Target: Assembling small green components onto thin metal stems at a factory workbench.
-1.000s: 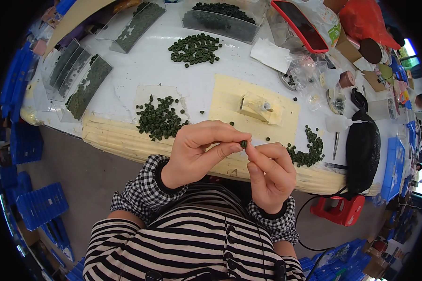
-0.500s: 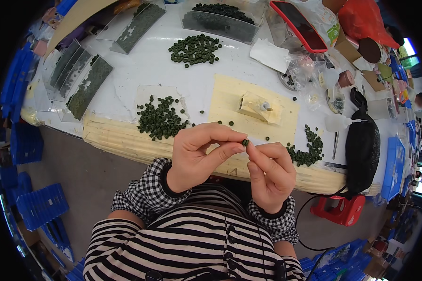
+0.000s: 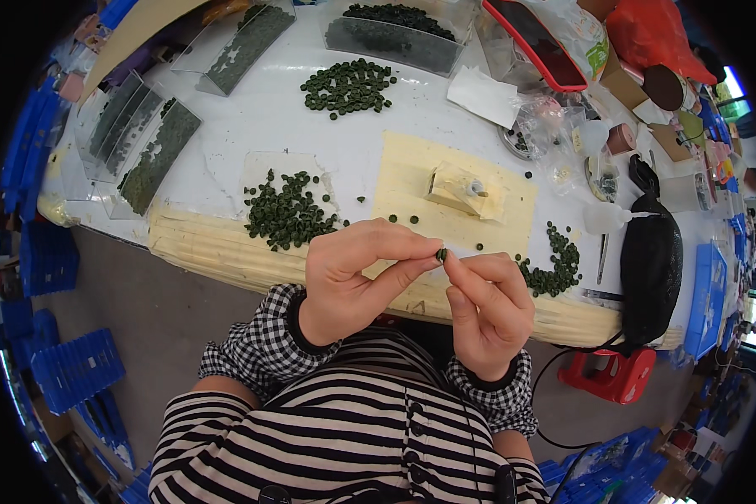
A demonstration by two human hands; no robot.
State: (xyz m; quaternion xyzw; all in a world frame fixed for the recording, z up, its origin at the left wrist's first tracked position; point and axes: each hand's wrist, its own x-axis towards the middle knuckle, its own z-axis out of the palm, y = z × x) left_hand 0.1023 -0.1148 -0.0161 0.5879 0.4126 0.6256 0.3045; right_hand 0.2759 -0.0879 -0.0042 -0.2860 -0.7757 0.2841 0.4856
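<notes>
The round pieces (image 3: 281, 214) are dark green, the surface (image 3: 227, 126) white, the sheet (image 3: 399, 172) pale yellow, the stool (image 3: 635, 371) red, the oversleeves (image 3: 265, 332) black-and-white gingham, and the shirt (image 3: 336, 428) striped black and cream.

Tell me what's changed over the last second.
The left hand drew slightly toward the body, so a loose piece beyond it now shows. Nothing was taken or let go: the held piece stays between that hand and the right hand. Left pile and phone stayed put.

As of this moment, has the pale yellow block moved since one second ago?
No: the pale yellow block sits at the same place on the yellow sheet.
</notes>
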